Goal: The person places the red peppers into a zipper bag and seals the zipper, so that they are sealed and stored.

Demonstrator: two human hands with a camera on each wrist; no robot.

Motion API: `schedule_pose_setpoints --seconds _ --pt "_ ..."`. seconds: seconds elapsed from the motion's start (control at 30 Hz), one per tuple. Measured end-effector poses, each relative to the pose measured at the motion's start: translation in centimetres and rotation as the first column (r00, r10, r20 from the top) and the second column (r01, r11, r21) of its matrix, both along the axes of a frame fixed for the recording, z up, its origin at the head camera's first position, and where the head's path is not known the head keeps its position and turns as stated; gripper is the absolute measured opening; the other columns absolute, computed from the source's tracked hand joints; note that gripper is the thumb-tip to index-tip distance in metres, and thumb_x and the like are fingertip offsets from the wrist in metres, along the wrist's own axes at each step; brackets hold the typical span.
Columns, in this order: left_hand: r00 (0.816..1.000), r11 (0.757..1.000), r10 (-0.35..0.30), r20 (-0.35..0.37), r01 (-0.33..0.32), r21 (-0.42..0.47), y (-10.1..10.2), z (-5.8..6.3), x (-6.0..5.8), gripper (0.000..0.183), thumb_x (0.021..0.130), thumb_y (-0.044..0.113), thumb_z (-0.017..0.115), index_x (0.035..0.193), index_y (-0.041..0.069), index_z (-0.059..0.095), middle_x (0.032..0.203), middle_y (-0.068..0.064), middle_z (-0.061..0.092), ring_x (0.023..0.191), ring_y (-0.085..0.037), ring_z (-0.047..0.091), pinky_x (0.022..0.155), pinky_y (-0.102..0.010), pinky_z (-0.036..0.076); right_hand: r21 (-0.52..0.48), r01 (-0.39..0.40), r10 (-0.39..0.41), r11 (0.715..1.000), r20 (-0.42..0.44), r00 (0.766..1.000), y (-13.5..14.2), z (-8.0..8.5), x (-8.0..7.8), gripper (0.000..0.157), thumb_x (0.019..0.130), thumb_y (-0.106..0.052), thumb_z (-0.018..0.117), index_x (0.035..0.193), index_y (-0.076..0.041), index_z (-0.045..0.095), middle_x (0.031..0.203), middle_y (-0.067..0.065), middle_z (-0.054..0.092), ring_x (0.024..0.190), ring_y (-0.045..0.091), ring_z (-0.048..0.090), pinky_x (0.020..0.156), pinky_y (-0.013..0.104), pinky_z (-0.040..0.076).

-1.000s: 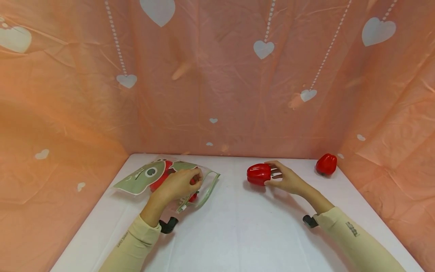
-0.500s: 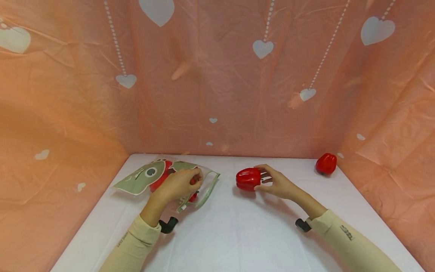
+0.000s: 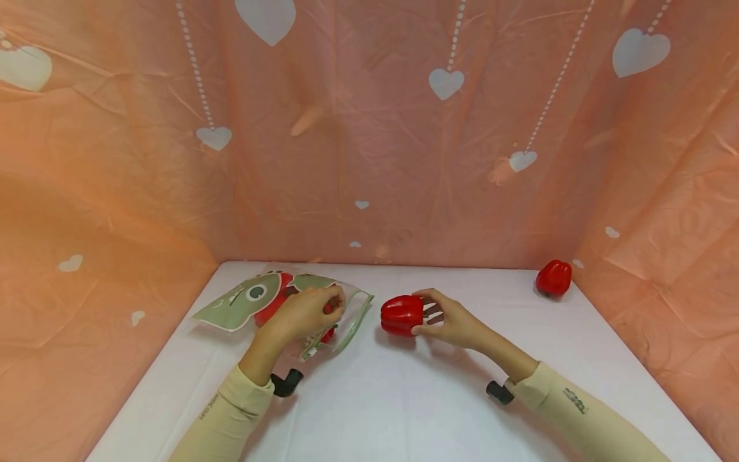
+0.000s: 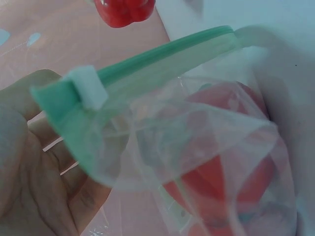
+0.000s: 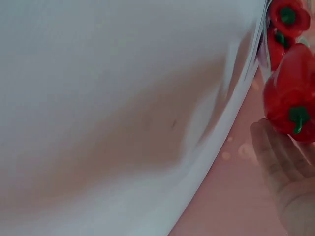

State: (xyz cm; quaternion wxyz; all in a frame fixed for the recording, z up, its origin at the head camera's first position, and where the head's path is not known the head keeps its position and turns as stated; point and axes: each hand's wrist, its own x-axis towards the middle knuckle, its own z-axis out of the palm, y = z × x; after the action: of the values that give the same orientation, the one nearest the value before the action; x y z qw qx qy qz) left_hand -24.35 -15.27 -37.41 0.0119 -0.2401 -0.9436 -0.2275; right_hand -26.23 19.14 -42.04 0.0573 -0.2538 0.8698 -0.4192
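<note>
A clear zip bag (image 3: 254,301) with a green print lies at the back left of the white table (image 3: 404,398), with red peppers inside. My left hand (image 3: 329,305) pinches its green zip edge (image 4: 147,61) near the white slider (image 4: 87,86) and holds the mouth apart; a red pepper in the bag (image 4: 221,162) shows through the plastic. My right hand (image 3: 428,313) grips a red bell pepper (image 3: 401,315) just off the table, a short way right of the bag's mouth. In the right wrist view that pepper (image 5: 290,96) shows its green stem above my fingers (image 5: 275,157).
Another red pepper (image 3: 553,278) sits at the table's back right corner. Pink sheeting with white hearts (image 3: 369,128) walls the table at the back and on both sides.
My right hand has carried the red pepper leftward across the table, closer to the bag's mouth. The left hand and the bag have stayed still.
</note>
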Motion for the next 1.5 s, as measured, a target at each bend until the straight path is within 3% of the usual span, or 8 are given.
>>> schedule_pose_setpoints --seconds 0.2,0.33,0.47,0.63,0.87,1.5 --pt "1.000 1.000 0.003 0.006 -0.003 -0.003 0.1 0.0 0.1 0.008 0.100 0.020 0.071 0.097 0.023 0.064 0.083 0.010 0.063 0.075 -0.010 0.058 0.065 -0.033 0.049 -0.020 0.028 -0.028 0.999 0.030 0.999 -1.6 -0.3 0.7 0.072 0.089 -0.022 0.090 0.149 -0.007 0.052 0.138 0.017 0.064 0.107 0.026 0.072 0.089 0.036 0.063" --pt "1.000 1.000 0.009 0.009 -0.009 -0.003 0.2 -0.1 0.1 0.009 0.100 0.020 0.072 0.097 0.024 0.064 0.083 0.010 0.063 0.077 -0.010 0.058 0.066 -0.033 0.049 -0.077 0.030 -0.025 0.997 0.071 0.997 -2.6 -0.4 1.0 0.071 0.090 -0.019 0.088 0.149 -0.005 0.051 0.137 0.023 0.062 0.098 0.024 0.075 0.082 0.038 0.064" --pt "1.000 1.000 0.011 0.005 -0.011 -0.005 0.2 -0.1 0.1 0.009 0.100 0.020 0.072 0.097 0.024 0.064 0.084 0.011 0.063 0.078 -0.010 0.058 0.065 -0.032 0.049 -0.140 0.030 -0.010 0.990 0.142 0.990 -3.4 -0.6 1.3 0.071 0.092 -0.016 0.086 0.151 -0.003 0.049 0.140 0.027 0.059 0.097 0.027 0.076 0.077 0.043 0.065" --pt "1.000 1.000 0.027 0.016 -0.027 -0.004 0.3 0.1 0.2 0.011 0.100 0.020 0.073 0.097 0.025 0.063 0.083 0.010 0.063 0.077 -0.011 0.058 0.064 -0.032 0.049 -0.184 0.017 0.015 0.983 0.171 0.985 -4.5 -0.8 1.6 0.070 0.093 -0.015 0.086 0.151 -0.001 0.048 0.140 0.028 0.057 0.094 0.027 0.076 0.076 0.046 0.065" --pt "1.000 1.000 0.014 0.004 -0.014 -0.009 0.4 0.0 0.2 0.009 0.099 0.018 0.072 0.097 0.023 0.064 0.083 0.011 0.063 0.078 -0.010 0.058 0.064 -0.032 0.049 -0.194 0.023 0.018 0.981 0.209 0.978 -6.0 -1.3 1.9 0.068 0.093 -0.015 0.085 0.149 -0.001 0.049 0.134 0.026 0.059 0.086 0.023 0.076 0.075 0.043 0.065" --pt "0.999 0.999 0.042 -0.028 -0.042 -0.022 0.7 -0.2 0.3 0.011 0.098 0.020 0.072 0.096 0.025 0.063 0.084 0.008 0.062 0.082 -0.014 0.060 0.068 -0.036 0.051 -0.217 0.049 0.013 0.975 0.279 0.960 -9.2 -1.6 2.3 0.067 0.094 -0.011 0.084 0.149 0.002 0.047 0.128 0.023 0.061 0.083 0.024 0.076 0.073 0.044 0.065"
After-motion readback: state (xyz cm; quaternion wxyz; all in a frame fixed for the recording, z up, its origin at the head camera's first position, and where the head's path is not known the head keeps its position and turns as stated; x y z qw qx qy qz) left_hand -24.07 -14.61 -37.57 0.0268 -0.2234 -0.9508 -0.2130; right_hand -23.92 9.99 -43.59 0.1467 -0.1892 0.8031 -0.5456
